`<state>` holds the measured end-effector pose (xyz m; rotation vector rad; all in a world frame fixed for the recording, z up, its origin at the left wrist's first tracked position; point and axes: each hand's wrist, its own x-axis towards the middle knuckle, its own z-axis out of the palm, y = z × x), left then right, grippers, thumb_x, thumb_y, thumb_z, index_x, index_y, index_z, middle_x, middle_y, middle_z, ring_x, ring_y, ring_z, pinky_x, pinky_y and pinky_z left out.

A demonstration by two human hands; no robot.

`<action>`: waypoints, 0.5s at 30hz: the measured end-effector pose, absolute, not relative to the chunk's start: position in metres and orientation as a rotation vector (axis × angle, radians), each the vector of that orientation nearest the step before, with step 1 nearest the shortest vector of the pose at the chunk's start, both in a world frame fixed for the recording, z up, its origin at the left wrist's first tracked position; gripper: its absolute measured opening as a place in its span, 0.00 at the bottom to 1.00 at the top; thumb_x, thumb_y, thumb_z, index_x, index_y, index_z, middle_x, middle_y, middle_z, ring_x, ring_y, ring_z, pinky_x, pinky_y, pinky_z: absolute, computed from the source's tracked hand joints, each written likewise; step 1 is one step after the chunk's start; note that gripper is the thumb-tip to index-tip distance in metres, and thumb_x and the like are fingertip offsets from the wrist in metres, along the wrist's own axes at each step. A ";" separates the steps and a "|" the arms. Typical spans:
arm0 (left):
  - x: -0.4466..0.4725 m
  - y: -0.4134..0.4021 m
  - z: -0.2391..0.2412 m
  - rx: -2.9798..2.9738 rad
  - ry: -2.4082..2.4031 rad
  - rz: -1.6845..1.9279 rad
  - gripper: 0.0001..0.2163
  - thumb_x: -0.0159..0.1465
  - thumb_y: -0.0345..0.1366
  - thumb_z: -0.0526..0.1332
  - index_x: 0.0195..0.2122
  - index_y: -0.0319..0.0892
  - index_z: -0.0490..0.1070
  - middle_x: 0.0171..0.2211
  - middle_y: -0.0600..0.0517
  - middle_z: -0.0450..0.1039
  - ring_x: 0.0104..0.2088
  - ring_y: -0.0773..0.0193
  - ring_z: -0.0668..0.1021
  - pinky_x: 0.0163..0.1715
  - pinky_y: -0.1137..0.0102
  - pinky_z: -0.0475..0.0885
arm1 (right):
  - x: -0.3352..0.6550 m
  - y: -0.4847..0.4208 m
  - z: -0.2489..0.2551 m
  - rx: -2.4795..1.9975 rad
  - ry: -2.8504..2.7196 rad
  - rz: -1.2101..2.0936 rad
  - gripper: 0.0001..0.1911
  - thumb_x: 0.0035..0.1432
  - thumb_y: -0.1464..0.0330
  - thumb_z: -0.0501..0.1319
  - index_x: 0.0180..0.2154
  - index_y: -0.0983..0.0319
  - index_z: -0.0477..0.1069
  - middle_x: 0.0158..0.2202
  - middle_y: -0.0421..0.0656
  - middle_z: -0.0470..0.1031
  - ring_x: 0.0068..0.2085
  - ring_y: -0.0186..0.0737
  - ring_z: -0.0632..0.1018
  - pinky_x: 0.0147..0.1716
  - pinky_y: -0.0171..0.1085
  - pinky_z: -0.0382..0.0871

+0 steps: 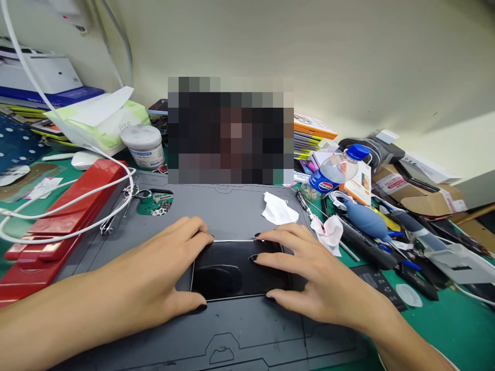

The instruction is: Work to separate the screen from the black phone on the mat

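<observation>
I noted one phone, gripped edgewise by left hand and right hand; one Pepsi bottle, contents unclear.

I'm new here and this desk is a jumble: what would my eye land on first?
Two bare hands, the left hand and the right hand, grip a glossy black phone by its ends in the middle of a grey mat. To the left lies a stack of flat red cases. To the right, a blue-capped bottle lies tilted amid tools and boxes.
</observation>
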<state>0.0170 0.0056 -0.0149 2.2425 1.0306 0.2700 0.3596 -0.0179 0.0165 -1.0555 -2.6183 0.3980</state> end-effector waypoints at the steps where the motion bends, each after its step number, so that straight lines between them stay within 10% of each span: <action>1: 0.017 0.005 -0.017 2.247 1.047 0.277 0.18 0.64 0.38 0.74 0.55 0.49 0.80 0.61 0.46 0.79 0.58 0.45 0.86 0.57 0.51 0.85 | 0.360 -0.017 0.016 -1.043 -2.614 0.403 0.16 0.69 0.68 0.75 0.57 0.54 0.88 0.62 0.53 0.88 0.61 0.59 0.86 0.60 0.58 0.86; 15: 0.024 0.008 0.001 2.287 1.083 0.190 0.15 0.65 0.39 0.73 0.52 0.44 0.81 0.55 0.44 0.81 0.56 0.42 0.84 0.57 0.44 0.83 | 0.360 -0.016 0.016 -0.970 -2.667 0.351 0.15 0.72 0.69 0.69 0.56 0.56 0.89 0.61 0.56 0.87 0.59 0.59 0.88 0.57 0.57 0.88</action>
